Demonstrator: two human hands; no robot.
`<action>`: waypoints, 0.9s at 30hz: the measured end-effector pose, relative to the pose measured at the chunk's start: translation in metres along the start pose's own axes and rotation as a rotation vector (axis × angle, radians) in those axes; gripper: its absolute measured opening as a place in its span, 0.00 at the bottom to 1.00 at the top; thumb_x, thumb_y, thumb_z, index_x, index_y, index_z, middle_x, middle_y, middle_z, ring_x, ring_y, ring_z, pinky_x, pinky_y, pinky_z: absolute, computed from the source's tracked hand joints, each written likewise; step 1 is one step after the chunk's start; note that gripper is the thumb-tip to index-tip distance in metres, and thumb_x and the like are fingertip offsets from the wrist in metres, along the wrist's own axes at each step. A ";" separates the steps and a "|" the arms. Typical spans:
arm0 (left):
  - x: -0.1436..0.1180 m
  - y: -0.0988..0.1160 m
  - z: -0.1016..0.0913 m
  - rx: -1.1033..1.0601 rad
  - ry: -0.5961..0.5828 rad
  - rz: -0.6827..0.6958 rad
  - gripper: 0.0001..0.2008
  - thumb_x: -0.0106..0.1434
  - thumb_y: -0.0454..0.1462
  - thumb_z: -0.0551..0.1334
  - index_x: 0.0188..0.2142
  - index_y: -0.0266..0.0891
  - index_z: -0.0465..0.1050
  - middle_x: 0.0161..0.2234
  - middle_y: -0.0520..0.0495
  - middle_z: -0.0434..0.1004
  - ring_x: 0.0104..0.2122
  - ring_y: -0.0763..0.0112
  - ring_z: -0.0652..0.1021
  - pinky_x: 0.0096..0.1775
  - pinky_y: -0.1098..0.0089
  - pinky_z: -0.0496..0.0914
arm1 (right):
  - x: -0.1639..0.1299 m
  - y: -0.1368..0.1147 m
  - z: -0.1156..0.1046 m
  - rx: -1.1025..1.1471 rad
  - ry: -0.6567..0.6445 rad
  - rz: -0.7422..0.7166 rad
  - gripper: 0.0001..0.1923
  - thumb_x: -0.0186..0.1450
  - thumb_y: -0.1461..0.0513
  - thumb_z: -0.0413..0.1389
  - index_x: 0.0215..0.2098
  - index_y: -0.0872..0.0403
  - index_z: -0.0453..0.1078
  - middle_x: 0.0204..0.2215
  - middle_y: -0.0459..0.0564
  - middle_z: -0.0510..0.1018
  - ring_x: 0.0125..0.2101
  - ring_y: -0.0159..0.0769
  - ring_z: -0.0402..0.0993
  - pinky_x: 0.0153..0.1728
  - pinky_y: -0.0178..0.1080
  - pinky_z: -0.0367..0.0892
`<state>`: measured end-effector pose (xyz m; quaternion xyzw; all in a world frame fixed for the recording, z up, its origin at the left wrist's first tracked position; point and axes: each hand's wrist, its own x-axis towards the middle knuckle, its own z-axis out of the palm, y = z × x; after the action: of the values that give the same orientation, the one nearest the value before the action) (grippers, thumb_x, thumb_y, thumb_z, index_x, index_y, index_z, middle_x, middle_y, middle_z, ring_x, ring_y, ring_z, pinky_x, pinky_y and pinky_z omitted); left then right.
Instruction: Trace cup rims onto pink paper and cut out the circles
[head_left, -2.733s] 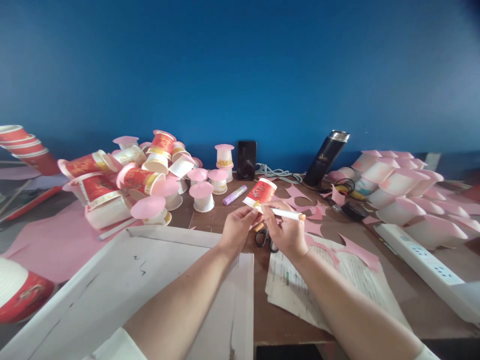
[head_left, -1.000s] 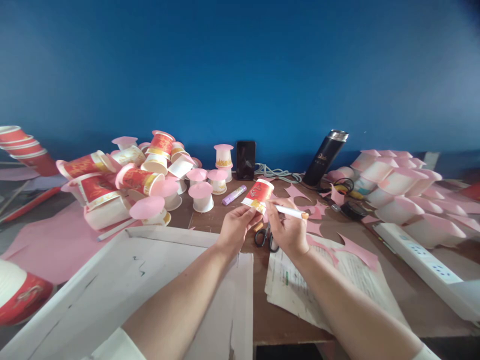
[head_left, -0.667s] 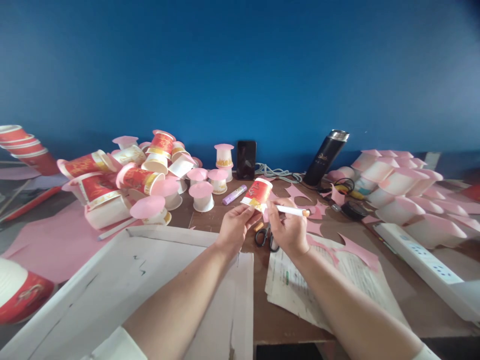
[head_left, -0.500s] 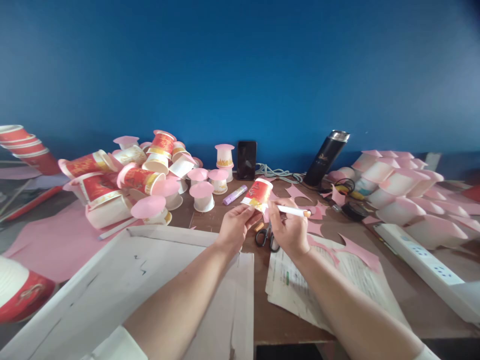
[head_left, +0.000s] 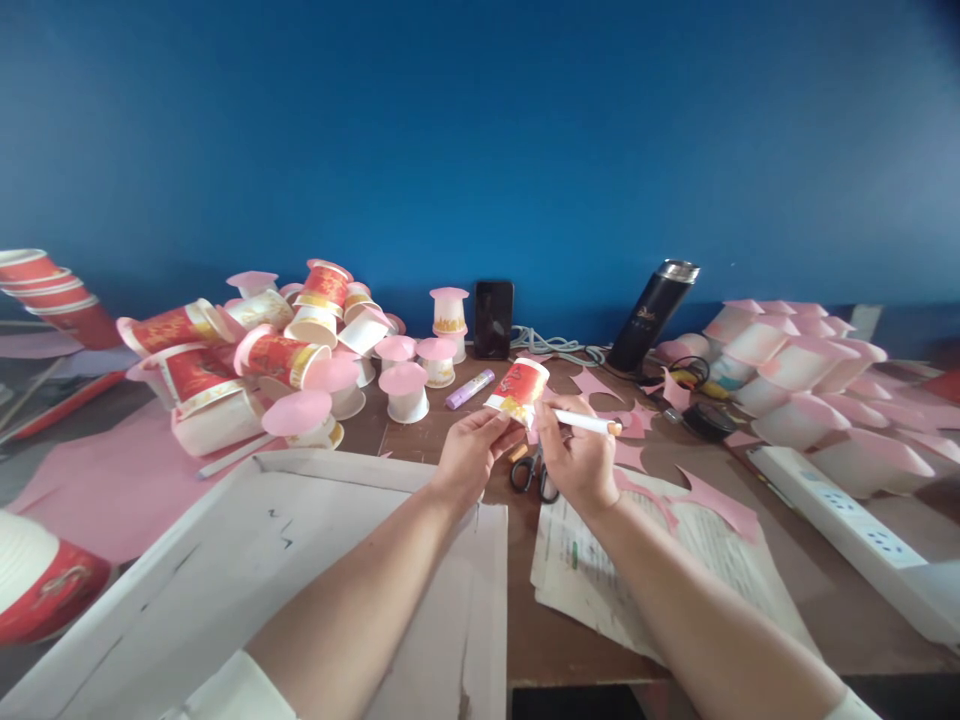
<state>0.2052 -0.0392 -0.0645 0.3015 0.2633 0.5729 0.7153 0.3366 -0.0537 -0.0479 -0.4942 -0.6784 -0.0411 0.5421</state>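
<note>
My left hand (head_left: pixel 471 452) grips a small red and white paper cup (head_left: pixel 520 386) by its rim end, held on its side above the brown table (head_left: pixel 750 580). My right hand (head_left: pixel 577 460) holds a white pen with an orange end (head_left: pixel 589 424), its tip at the cup's rim. A pair of black-handled scissors (head_left: pixel 529 470) lies on the table just under both hands. A purple glue stick (head_left: pixel 469 389) lies beyond the cup.
A heap of red cups with pink paper tops (head_left: pixel 262 355) fills the left. Pink-topped white cups (head_left: pixel 795 370) are stacked at right, with a white power strip (head_left: pixel 847 525). A phone (head_left: pixel 493 318), black flask (head_left: pixel 652 315), pink scraps (head_left: pixel 626 420), printed sheets (head_left: pixel 592 570), white cardboard (head_left: pixel 247 560).
The cup has turned slightly in my left hand and the pen has shifted a little along its rim. Everything else stays put.
</note>
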 end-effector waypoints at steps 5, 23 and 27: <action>0.000 0.000 0.000 -0.013 0.027 0.010 0.10 0.49 0.38 0.71 0.25 0.33 0.75 0.28 0.47 0.77 0.32 0.74 0.77 0.47 0.67 0.68 | 0.000 0.000 0.000 -0.017 0.011 0.016 0.09 0.66 0.57 0.52 0.31 0.53 0.69 0.25 0.48 0.76 0.27 0.36 0.75 0.30 0.37 0.70; 0.000 -0.003 -0.002 0.031 -0.073 -0.006 0.11 0.51 0.40 0.69 0.28 0.33 0.77 0.31 0.44 0.78 0.34 0.68 0.78 0.47 0.65 0.69 | -0.001 0.001 0.002 0.022 -0.003 -0.018 0.08 0.66 0.59 0.52 0.34 0.53 0.70 0.28 0.49 0.77 0.30 0.37 0.76 0.31 0.37 0.71; 0.001 -0.004 -0.003 0.021 -0.033 0.012 0.10 0.50 0.40 0.70 0.27 0.34 0.76 0.30 0.46 0.77 0.32 0.71 0.77 0.46 0.65 0.69 | -0.003 0.001 0.002 0.057 -0.077 -0.001 0.06 0.65 0.59 0.52 0.33 0.52 0.70 0.28 0.48 0.77 0.30 0.37 0.76 0.32 0.38 0.71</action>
<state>0.2054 -0.0387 -0.0695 0.3202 0.2556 0.5692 0.7128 0.3357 -0.0541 -0.0514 -0.4794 -0.6999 -0.0029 0.5294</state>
